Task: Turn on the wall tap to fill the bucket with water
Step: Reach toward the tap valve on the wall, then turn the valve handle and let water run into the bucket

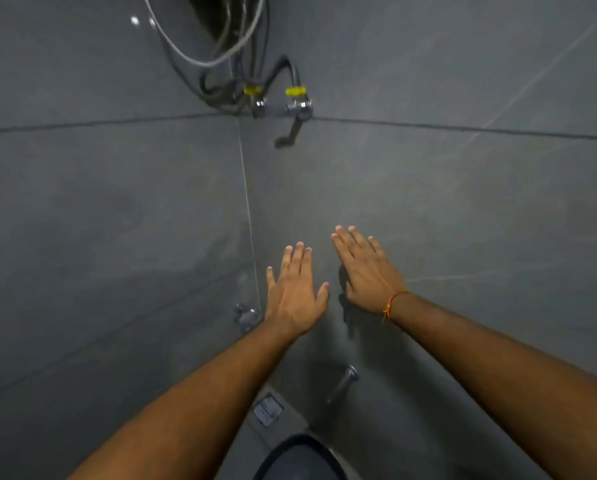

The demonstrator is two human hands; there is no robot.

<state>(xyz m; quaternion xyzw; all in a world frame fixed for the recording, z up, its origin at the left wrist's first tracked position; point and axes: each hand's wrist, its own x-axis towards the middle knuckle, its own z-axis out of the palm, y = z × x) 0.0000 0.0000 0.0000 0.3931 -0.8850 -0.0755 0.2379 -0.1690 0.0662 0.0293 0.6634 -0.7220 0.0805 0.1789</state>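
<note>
Grey tiled wall (pixel 428 188) meeting in a corner, hoses and two yellow-capped valves (pixel 295 98) up high. Left hand (pixel 295 292) and right hand (pixel 368 270) stretched forward side by side, fingers spread flat, gripping nothing. Wall tap spout (pixel 344 381) low on the right wall below the hands, untouched. Dark bucket (pixel 299 459) at the bottom edge, just beneath the spout, near the floor drain (pixel 267 409).

Two bare forearms without sleeves end in uncovered hands, left hand (pixel 295 296) and right hand (pixel 368 271). A thin orange thread bracelet (pixel 392 304), knotted with a short loose tail, encircles the right wrist.
</note>
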